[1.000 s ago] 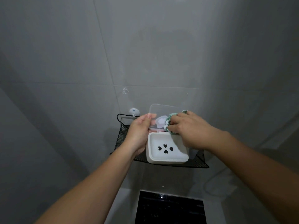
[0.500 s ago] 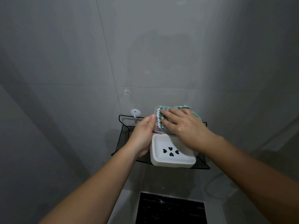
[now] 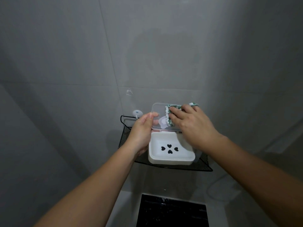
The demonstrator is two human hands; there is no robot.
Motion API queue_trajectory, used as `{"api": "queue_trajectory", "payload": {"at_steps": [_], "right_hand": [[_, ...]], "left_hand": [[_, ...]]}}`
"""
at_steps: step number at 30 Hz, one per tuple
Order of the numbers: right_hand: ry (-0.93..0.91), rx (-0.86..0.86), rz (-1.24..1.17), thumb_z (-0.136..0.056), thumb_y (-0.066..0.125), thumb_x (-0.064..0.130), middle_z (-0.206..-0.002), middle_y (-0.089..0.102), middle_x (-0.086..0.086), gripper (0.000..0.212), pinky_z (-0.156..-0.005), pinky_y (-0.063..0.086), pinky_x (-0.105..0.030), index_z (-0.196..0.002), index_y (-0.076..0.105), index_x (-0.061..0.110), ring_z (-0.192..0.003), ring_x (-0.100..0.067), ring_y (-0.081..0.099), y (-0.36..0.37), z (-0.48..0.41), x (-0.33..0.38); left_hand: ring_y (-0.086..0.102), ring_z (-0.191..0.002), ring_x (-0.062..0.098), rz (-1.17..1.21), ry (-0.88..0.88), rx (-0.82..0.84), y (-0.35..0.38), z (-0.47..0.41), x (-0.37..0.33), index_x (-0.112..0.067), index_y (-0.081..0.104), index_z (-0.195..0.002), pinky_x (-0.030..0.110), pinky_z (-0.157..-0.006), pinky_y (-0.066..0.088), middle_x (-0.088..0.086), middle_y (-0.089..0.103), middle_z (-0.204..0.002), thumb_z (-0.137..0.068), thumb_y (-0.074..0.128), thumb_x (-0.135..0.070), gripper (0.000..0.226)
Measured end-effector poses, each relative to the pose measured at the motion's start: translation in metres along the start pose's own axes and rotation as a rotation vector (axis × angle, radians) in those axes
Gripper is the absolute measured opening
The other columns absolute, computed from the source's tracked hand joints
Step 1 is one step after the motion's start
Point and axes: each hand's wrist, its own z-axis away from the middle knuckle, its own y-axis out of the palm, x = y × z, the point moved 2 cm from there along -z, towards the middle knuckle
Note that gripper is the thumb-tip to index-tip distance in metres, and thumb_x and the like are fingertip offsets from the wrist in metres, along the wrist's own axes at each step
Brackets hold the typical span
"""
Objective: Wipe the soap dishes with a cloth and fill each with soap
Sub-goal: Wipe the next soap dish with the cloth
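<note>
A white soap dish (image 3: 170, 151) with heart-shaped drain holes sits on a black mesh wall shelf (image 3: 201, 167). Behind it stands a soap box with a clear hinged lid (image 3: 158, 110) raised upright. My left hand (image 3: 141, 133) steadies the lid's left edge with thumb and fingers. My right hand (image 3: 191, 126) presses a green and white cloth (image 3: 168, 115) flat against the inside of the lid. No soap shows in the white dish.
Grey tiled walls surround the shelf. A small white suction hook (image 3: 137, 113) sticks to the wall at the shelf's back left. Below lies a black rectangular surface (image 3: 172, 212), and a pale hose (image 3: 216, 189) curves at the lower right.
My right hand has slid the cloth to the right across the clear lid, uncovering its left part. The left hand keeps its hold on the lid's edge.
</note>
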Motion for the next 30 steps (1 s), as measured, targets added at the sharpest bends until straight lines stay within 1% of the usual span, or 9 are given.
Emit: {"api": "queue_trajectory", "payload": {"at_steps": [3, 5, 7, 9, 14, 21, 25, 27, 30], "right_hand": [[0.04, 0.047, 0.014, -0.072, 0.047, 0.01, -0.122, 0.064, -0.007, 0.047, -0.072, 0.049, -0.038, -0.114, 0.067, 0.009, -0.091, -0.029, 0.06, -0.003, 0.002, 0.001], [0.072, 0.115, 0.023, -0.077, 0.038, 0.011, -0.127, 0.06, -0.007, 0.05, -0.079, 0.045, -0.038, -0.121, 0.062, 0.01, -0.099, -0.029, 0.056, -0.004, 0.003, 0.001], [0.105, 0.172, 0.022, -0.085, 0.033, 0.011, -0.134, 0.051, -0.005, 0.049, -0.089, 0.039, -0.039, -0.13, 0.052, 0.013, -0.111, -0.027, 0.046, -0.003, 0.005, -0.001], [0.137, 0.197, 0.0, -0.089, 0.035, 0.011, -0.133, 0.047, -0.003, 0.042, -0.092, 0.035, -0.038, -0.13, 0.047, 0.016, -0.114, -0.025, 0.04, -0.002, 0.005, -0.003], [0.125, 0.238, 0.006, -0.088, 0.038, 0.012, -0.121, 0.053, -0.001, 0.034, -0.087, 0.036, -0.036, -0.119, 0.053, 0.017, -0.108, -0.023, 0.041, -0.004, 0.003, -0.003], [0.113, 0.322, -0.033, -0.086, 0.041, 0.015, -0.119, 0.055, 0.001, 0.036, -0.084, 0.036, -0.034, -0.119, 0.054, 0.02, -0.106, -0.021, 0.042, -0.003, 0.005, 0.001], [0.087, 0.361, -0.147, -0.081, 0.045, 0.013, -0.114, 0.058, 0.002, 0.038, -0.083, 0.033, -0.031, -0.116, 0.057, 0.021, -0.103, -0.02, 0.043, -0.001, 0.009, 0.007], [0.108, 0.38, -0.245, -0.08, 0.046, 0.012, -0.107, 0.059, 0.001, 0.032, -0.079, 0.032, -0.031, -0.108, 0.059, 0.02, -0.099, -0.02, 0.043, 0.001, 0.011, 0.008], [0.155, 0.392, -0.398, -0.077, 0.048, 0.009, -0.092, 0.06, 0.001, 0.019, -0.073, 0.036, -0.031, -0.089, 0.058, 0.018, -0.09, -0.019, 0.042, 0.008, 0.012, 0.005]], "left_hand": [[0.067, -0.075, 0.025, -0.011, 0.016, 0.004, 0.002, 0.0, 0.002, -0.026, 0.062, -0.096, 0.035, -0.071, 0.054, 0.012, 0.07, -0.101, -0.103, 0.037, -0.026, 0.027], [0.068, -0.074, 0.024, -0.029, 0.023, 0.002, 0.001, 0.0, 0.002, -0.027, 0.062, -0.096, 0.033, -0.07, 0.054, 0.01, 0.071, -0.101, -0.103, 0.037, -0.027, 0.026], [0.069, -0.076, 0.029, -0.05, 0.029, 0.001, 0.0, -0.001, 0.004, -0.029, 0.062, -0.096, 0.039, -0.073, 0.054, 0.008, 0.071, -0.104, -0.103, 0.037, -0.028, 0.026], [0.069, -0.081, 0.033, -0.068, 0.027, 0.0, 0.0, -0.001, 0.006, -0.031, 0.063, -0.096, 0.045, -0.078, 0.054, 0.007, 0.071, -0.106, -0.103, 0.037, -0.03, 0.026], [0.069, -0.087, 0.034, -0.071, 0.04, -0.023, 0.001, -0.002, 0.008, -0.029, 0.063, -0.096, 0.045, -0.081, 0.055, 0.009, 0.071, -0.105, -0.103, 0.037, -0.028, 0.027], [0.068, -0.078, 0.023, -0.043, 0.057, -0.047, 0.002, -0.003, 0.008, -0.027, 0.063, -0.095, 0.033, -0.069, 0.054, 0.005, 0.071, -0.098, -0.103, 0.038, -0.025, 0.027], [0.067, -0.077, 0.021, 0.001, 0.062, -0.057, 0.003, -0.006, 0.008, -0.025, 0.064, -0.094, 0.034, -0.071, 0.054, 0.006, 0.071, -0.097, -0.103, 0.038, -0.023, 0.027], [0.067, -0.077, 0.02, -0.006, 0.063, -0.05, 0.004, -0.007, 0.007, -0.026, 0.064, -0.094, 0.034, -0.071, 0.054, 0.006, 0.071, -0.098, -0.103, 0.038, -0.023, 0.027], [0.066, -0.076, 0.02, 0.031, 0.038, -0.051, 0.003, -0.005, 0.01, -0.024, 0.064, -0.095, 0.031, -0.067, 0.053, 0.008, 0.071, -0.098, -0.103, 0.038, -0.023, 0.026]]}}
